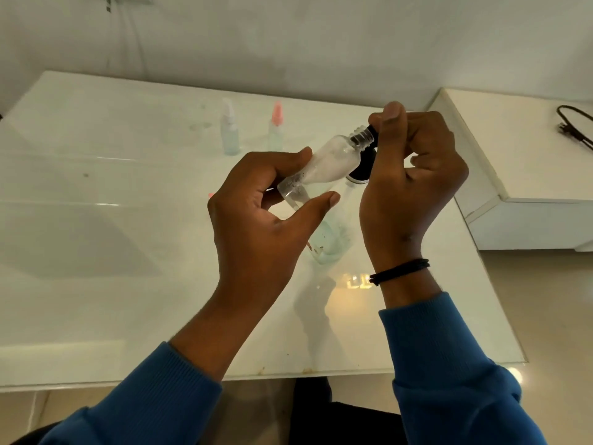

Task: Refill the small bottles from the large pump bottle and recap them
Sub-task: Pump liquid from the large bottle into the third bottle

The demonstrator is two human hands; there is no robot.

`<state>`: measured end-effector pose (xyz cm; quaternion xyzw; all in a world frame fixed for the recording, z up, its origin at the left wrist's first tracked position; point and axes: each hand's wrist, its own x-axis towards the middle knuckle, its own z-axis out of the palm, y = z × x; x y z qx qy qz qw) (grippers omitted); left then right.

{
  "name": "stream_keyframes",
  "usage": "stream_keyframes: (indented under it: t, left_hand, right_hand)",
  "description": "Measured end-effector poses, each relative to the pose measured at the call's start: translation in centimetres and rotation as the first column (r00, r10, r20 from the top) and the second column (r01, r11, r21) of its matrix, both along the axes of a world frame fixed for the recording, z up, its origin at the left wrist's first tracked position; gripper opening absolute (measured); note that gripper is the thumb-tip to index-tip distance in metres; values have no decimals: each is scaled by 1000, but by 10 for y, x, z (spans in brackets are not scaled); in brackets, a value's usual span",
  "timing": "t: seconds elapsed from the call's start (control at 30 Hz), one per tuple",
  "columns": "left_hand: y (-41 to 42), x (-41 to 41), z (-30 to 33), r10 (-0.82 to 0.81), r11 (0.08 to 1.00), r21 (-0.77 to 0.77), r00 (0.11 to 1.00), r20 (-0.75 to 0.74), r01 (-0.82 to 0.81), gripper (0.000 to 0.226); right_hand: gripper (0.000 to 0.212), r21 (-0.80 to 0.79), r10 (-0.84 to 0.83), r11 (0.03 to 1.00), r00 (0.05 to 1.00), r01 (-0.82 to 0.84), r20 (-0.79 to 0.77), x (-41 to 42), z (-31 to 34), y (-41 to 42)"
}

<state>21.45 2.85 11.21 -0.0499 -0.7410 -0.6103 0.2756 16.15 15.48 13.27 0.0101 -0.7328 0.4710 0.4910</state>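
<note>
The small clear bottle [324,163] sits near the centre of the frame, held in the air above the desk [128,252]. Its long axis runs on a slant, base toward the lower left, threaded neck toward the upper right, and the bare neck points at the right hand [414,184]. The inside looks cloudy white along the middle; the base end is clearer.

The left hand [266,220] holds the bottle by its lower half, fingers curled over the top side and thumb below, a narrow grip closed on the bottle. The neck and shoulder stick out past this grip, up and to the right.

The right hand is curled, thumb up, pinching a black cap [372,131] right at the neck opening. Whether the cap touches the threads is hard to tell, since the thumb covers most of it.

Below the bottle stands the pump bottle [330,242], clear with pale blue liquid low down. Its black top [361,170] shows between bottle and right palm; both hands hide much of its body.

In the upper middle of the frame two capped small bottles stand upright and apart, one with a white cap [229,131], one with a pink cap [276,130]; both are blurred. A pink bit [210,195] peeks out by the left hand, too hidden to name. A black band [399,271] circles the right wrist. A black cable [574,123] lies on a white box [513,162] at the right edge, cut off by the frame
</note>
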Motion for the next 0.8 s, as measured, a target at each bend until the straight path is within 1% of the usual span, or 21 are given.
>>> stream_keyframes:
  t: [0.23, 0.37, 0.8]
  left_hand:
    - [0, 0, 0, -10, 1000, 11, 1000, 3, 10, 43]
    - [0, -1, -1, 6, 1000, 2, 1000, 7, -6, 44]
    - [1, 1, 0, 4, 1000, -10, 1000, 4, -4, 44]
  right_hand:
    - [29, 19, -36, 999, 999, 36, -11, -1, 0, 3]
    - [30, 12, -11, 1000, 1000, 11, -18, -1, -2, -2]
    - [29, 31, -15, 999, 1000, 15, -5, 0, -1, 0]
